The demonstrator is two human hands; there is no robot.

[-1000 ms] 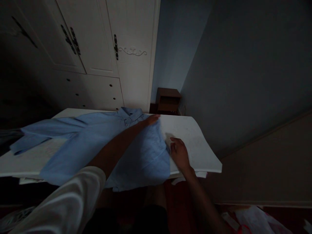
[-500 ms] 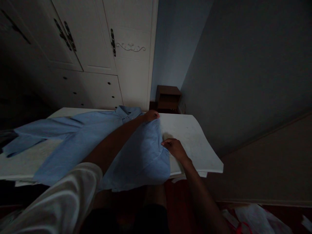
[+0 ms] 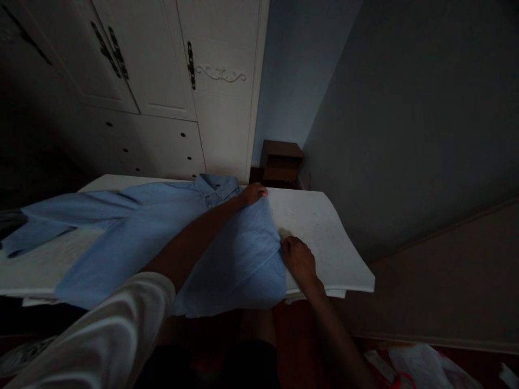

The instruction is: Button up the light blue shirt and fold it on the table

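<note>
A light blue collared shirt (image 3: 162,216) lies spread over a white board-like table (image 3: 320,232), its collar at the far edge and its hem hanging over the near edge. One sleeve stretches out to the left. My left hand (image 3: 254,193) reaches across the shirt and is closed on the cloth at the shoulder, right of the collar. Nearer to me, my right hand (image 3: 299,258) pinches the shirt's right edge, with fingers bent around the fabric. The other sleeve cannot be made out.
A white wardrobe (image 3: 223,113) with dark handles stands behind the table. In the far corner sits a small brown cabinet (image 3: 283,151). A grey wall (image 3: 405,135) rises on the right. White plastic bags (image 3: 425,364) lie on the floor at lower right.
My right hand has moved slightly right and toward me, drawing the shirt's side edge with it. My left hand stays at the shoulder. The view has shifted slightly.
</note>
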